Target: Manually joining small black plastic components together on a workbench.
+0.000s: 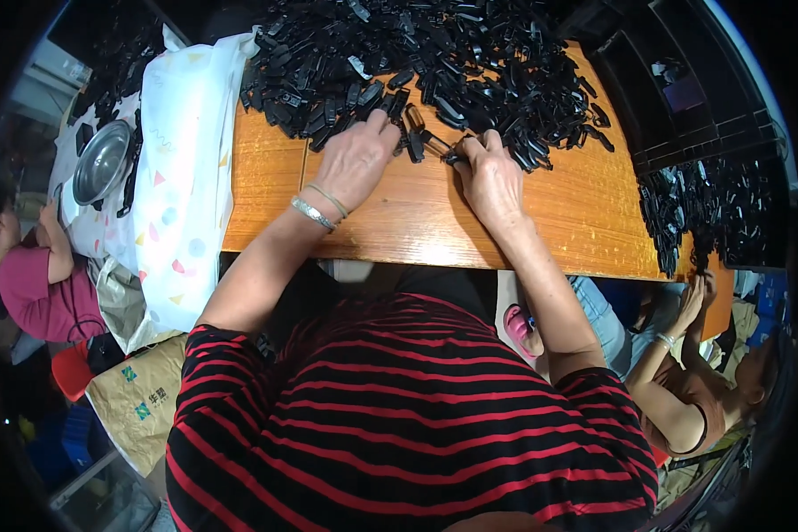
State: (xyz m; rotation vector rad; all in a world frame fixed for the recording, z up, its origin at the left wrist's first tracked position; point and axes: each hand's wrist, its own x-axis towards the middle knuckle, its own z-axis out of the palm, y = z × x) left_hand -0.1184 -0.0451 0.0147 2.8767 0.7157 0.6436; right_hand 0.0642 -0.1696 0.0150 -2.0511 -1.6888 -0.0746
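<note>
Black frame part (pixel 440 140) is pinched at one end by curled right hand (pixel 492 173), over the table (pixel 408 217), just beside the parts pile (pixel 470 58). Left hand (pixel 356 160) is half-curled there; grip can't be told. If pinch slips, part could get lost.

Orange-brown wooden table (pixel 417 223), glossy, scuffed toward right edge, thin dark seam (pixel 305 164) left of middle. Heaped small black parts (pixel 470 66) across far side, spreading toward right edge.
</note>
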